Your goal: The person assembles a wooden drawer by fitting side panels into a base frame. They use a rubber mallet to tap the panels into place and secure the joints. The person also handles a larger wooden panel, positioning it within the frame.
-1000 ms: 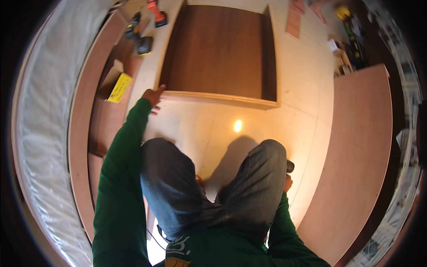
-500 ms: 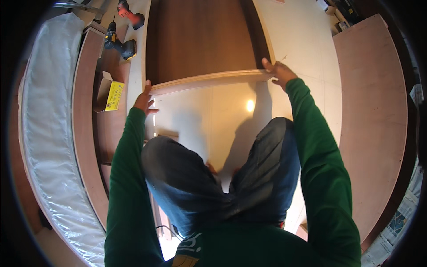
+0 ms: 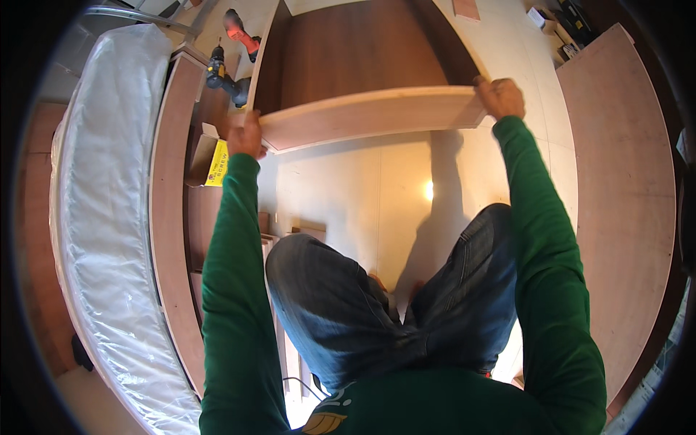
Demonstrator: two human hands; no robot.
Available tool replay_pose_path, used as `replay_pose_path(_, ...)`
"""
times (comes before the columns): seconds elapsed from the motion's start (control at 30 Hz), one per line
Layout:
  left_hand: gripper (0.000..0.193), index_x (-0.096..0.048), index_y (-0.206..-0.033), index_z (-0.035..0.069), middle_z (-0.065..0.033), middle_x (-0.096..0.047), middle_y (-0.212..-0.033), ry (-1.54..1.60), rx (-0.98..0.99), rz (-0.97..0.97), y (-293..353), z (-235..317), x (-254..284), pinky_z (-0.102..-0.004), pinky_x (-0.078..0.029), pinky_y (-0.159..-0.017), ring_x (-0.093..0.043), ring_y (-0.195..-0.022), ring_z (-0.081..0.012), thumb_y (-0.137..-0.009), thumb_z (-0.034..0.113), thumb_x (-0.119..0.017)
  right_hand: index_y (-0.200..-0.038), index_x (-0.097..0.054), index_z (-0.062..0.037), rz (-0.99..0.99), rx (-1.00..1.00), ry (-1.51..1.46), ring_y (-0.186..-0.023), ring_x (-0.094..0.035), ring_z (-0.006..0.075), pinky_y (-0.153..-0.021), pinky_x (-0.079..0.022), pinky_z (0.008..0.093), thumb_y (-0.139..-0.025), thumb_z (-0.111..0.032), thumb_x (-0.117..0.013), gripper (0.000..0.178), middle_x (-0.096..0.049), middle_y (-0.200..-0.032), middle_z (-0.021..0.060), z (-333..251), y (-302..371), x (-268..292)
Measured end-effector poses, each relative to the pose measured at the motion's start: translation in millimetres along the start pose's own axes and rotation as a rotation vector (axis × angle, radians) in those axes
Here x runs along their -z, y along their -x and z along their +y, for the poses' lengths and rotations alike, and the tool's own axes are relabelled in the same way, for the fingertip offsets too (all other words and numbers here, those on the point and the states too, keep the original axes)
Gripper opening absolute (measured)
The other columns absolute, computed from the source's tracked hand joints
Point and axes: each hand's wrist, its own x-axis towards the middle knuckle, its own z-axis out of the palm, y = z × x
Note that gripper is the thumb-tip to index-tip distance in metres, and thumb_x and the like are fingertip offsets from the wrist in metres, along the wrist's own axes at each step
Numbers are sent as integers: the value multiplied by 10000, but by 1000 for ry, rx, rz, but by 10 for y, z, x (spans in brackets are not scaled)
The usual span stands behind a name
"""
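The tiled floor point(image 3: 344, 196) is pale and glossy. On it shines one small bright reflection of light point(image 3: 429, 191), near a long dark shadow point(image 3: 448, 163). At the left side there lies a long plastic-wrapped piece point(image 3: 109, 217), whitish and wrinkled, and next to it a long wooden board point(image 3: 170, 217). At the right extends a broad, reddish-brown wooden panel point(image 3: 627, 196).

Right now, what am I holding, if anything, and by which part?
An open wooden box: your left hand grips its near left corner, and your right hand grips its near right corner.
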Motion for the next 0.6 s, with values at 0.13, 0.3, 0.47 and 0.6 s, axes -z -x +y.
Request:
replay_pose_path(0.13, 745, -668, -1098, -77, -230, -684, -873, -26, 105, 14, -222, 1100, 512, -413, -589, -530, -689, -575, -326, -838, 612, -559, -906, -733, 31, 0, 249, -92, -676, -710, 335, -642, -571, 430, -867, -531, -575, 585, -709, -813, 250, -284, -758, 635)
replay_pose_path(0.3, 703, -634, -1178, 83, -174, -706, -932, -138, 112, -139, -404, 1983, 1027, -365, -578, -568, -697, -627, -296, -875, 679, -416, -1082, -682, 7, -211, 132, -193, -581, -710, 351, -529, -578, 453, -904, -415, -494, 495, -719, -839, 228, -1172, -1088, 1380)
replay_pose_path(0.47, 699, -632, -1185, 94, -177, -706, -979, -134, 84, -154, -496, 2238, 1012, -367, -603, -629, -708, -693, -266, -884, 680, -399, -1207, -669, -10, -59, 157, 74, -1054, -567, 418, -900, -450, 485, -900, -415, -464, 548, -602, -1196, 273, -1386, -1478, 1317)
replay_pose_path(0.6, 703, -626, -1211, 127, -170, -695, -1025, -161, 92, -153, -499, 2294, 998, -371, -612, -636, -706, -693, -260, -878, 700, -391, -1145, -653, 3, -168, 54, -194, -542, -681, 377, -480, -556, 490, -911, -431, -487, 521, -688, -810, 251, -1238, -1328, 1486)
